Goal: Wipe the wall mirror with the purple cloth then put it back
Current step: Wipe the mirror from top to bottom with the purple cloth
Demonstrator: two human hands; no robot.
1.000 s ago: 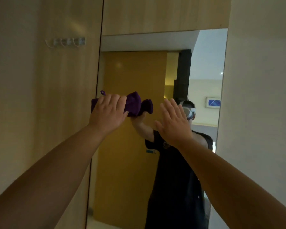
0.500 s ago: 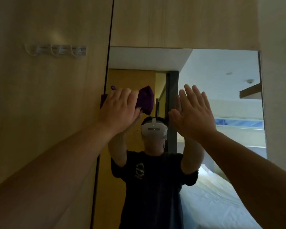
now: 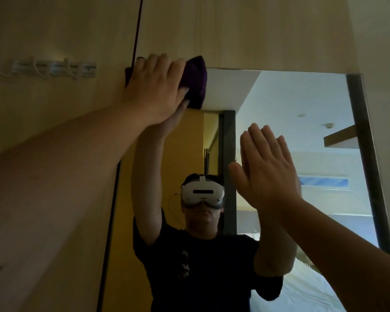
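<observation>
Left hand (image 3: 154,86) presses the purple cloth (image 3: 195,81) flat against the wall mirror (image 3: 279,104), top left corner. Right hand (image 3: 268,170) spread, holding nothing, on or just off the glass; cannot tell. Cloth looks soft, light, bunches easily: likely best worked under a flat palm.

Wall mirror (image 3: 279,104) — purple cloth (image 3: 195,79) against its top-left corner
</observation>
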